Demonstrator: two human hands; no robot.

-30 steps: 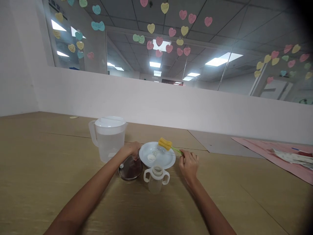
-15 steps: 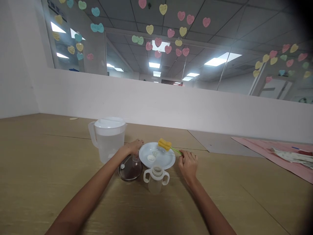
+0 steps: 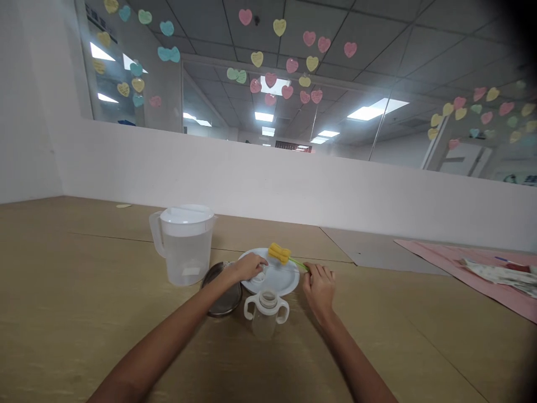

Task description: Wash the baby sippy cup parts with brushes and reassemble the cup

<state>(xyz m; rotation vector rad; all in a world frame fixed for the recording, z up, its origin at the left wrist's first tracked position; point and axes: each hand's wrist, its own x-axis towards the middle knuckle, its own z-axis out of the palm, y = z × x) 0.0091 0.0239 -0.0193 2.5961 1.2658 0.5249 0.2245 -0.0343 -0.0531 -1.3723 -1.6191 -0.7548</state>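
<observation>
Your right hand (image 3: 320,289) has its fingers curled around the green handle of the yellow sponge brush (image 3: 278,253); the sponge end points away from them, over the plate's far rim, and you cannot tell whether it touches. Your left hand (image 3: 250,267) reaches over the left side of the plate (image 3: 287,281), fingers bent down at a small white piece (image 3: 260,275); whether they grip it is hidden. Just nearer you than the plate, the two-handled bottle (image 3: 263,324) stands upright between your forearms, its mouth uncovered. Your left forearm passes over the dark tray (image 3: 229,300), with the pitcher (image 3: 188,252) standing beyond it. On your right, a broad stretch of worktop (image 3: 377,319) runs to the pink cloth (image 3: 453,266); at the back, it ends against the wall (image 3: 260,184).
</observation>
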